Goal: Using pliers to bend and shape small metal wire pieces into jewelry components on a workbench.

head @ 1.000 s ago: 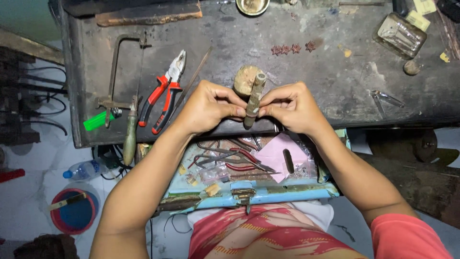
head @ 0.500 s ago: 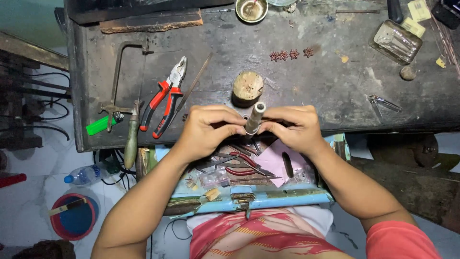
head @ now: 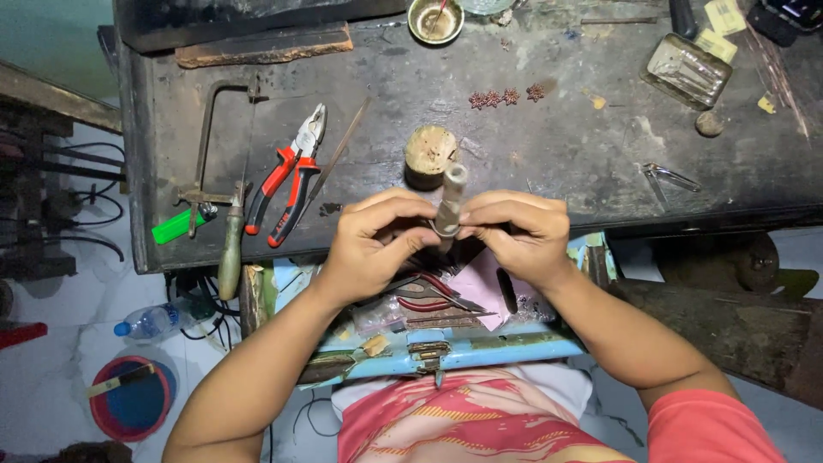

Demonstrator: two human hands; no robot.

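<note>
My left hand (head: 377,242) and my right hand (head: 517,233) meet at the near edge of a dark workbench (head: 557,146). Between their fingertips stands a tapered metal rod (head: 449,200), pointing away from me, with a small ring-like band around its lower part where the fingers pinch it. Both hands grip it from opposite sides. Just beyond the rod's tip sits a round wooden block (head: 429,154). Below the hands lies an open blue drawer (head: 480,347) with pliers (head: 429,296) and pink paper inside.
Red-handled pliers (head: 287,180), a saw frame (head: 214,137) and a green lighter (head: 176,227) lie on the bench's left. A small bowl (head: 435,19), a clear box (head: 686,70) and tweezers (head: 671,178) are at the back and right. A bottle (head: 150,321) and red bowl (head: 131,399) are on the floor.
My hands and the rod have shifted slightly toward the bench's near edge, away from the wooden block; the view has also drifted. The grip stays the same.
</note>
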